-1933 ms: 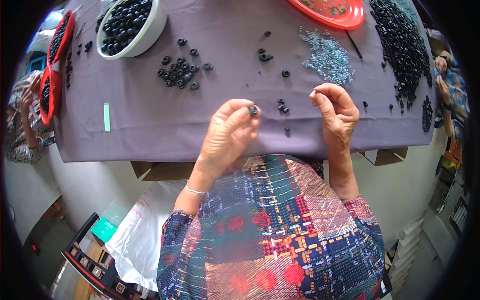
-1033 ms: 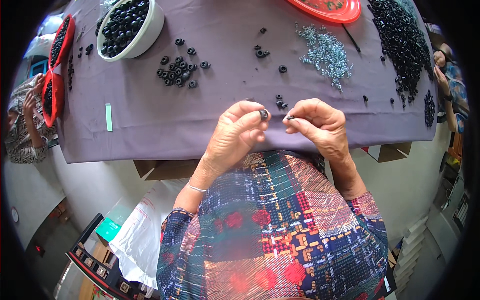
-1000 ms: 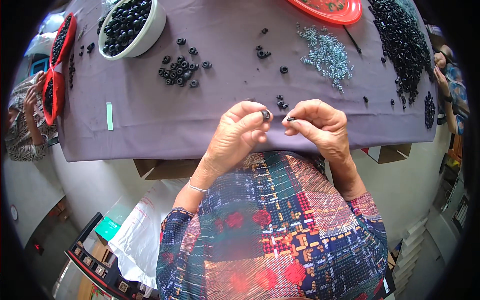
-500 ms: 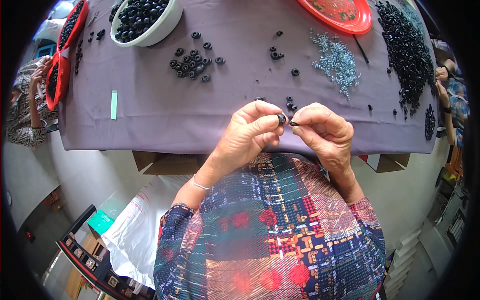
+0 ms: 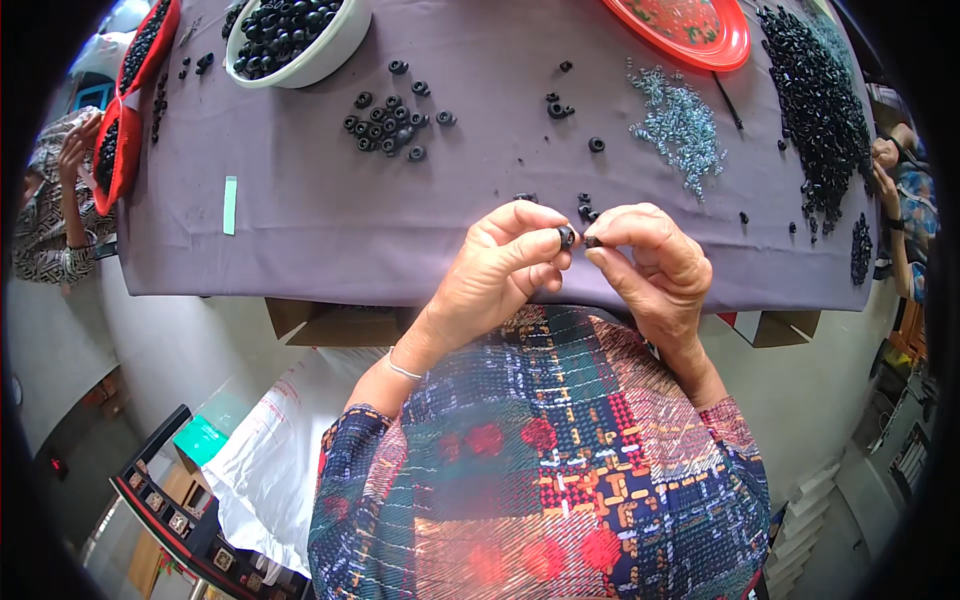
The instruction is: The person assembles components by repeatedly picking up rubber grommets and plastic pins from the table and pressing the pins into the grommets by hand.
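Observation:
Between the thumb and fingers of my left hand (image 5: pixel 508 257) is a round black plastic part with a hole (image 5: pixel 567 238), its open side facing right. My right hand (image 5: pixel 655 262) pinches a small dark piece (image 5: pixel 592 242) just to the right of it; a narrow gap shows between the two. Beyond my fingertips lie a few small black pieces (image 5: pixel 586 208). Farther left, a loose cluster of round black parts (image 5: pixel 385 128) rests on the cloth, like the one in my left hand. A heap of small clear-blue pieces (image 5: pixel 678 130) lies to the right.
A white tub (image 5: pixel 330 52) of round black parts stands at the far left. Red trays (image 5: pixel 122 165) line the left edge; a red plate (image 5: pixel 735 40) sits at the back. A black heap (image 5: pixel 820 120) covers the right side. Other people sit at both ends.
My hands hold nearly the same pose. The dark piece in my right fingers has turned slightly, and the whole view has shifted a little.

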Motion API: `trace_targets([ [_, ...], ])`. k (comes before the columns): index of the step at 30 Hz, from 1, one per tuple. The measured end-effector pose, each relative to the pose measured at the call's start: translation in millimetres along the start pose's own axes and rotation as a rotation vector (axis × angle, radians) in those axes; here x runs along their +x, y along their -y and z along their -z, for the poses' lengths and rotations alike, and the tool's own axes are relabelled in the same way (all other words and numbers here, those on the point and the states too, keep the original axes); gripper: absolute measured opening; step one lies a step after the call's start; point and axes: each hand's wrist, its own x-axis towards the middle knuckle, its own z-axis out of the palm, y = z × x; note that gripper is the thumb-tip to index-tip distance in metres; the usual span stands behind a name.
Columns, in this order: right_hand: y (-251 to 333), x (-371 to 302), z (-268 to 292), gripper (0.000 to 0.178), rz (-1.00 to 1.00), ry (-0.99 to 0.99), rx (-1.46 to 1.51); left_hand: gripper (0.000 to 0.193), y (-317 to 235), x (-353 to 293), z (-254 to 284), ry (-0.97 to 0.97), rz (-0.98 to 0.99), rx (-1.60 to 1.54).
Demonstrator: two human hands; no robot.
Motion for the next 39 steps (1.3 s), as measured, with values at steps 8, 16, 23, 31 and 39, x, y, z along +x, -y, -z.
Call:
trace_targets([
  [8, -1, 3, -1, 0.026, 0.167, -0.032, -0.186, 0.015, 1, 2, 3, 0.057, 0.014, -0.015],
  [16, 8, 11, -1, 0.024, 0.228, -0.008, -0.309, 0.015, 3, 2, 2, 0.064, -0.006, -0.025],
  [23, 6, 11, -2, 0.023, 0.237, 0.018, -0.37, 0.014, 2, 1, 1, 0.045, -0.02, 0.002],
  [31, 2, 9, -2, 0.023, 0.229, 0.049, -0.369, 0.014, 2, 1, 3, 0.051, -0.01, 0.028],
  [39, -1, 8, 5, 0.022, 0.116, 0.09, -0.268, 0.014, 3, 1, 3, 0.053, 0.016, 0.03],
])
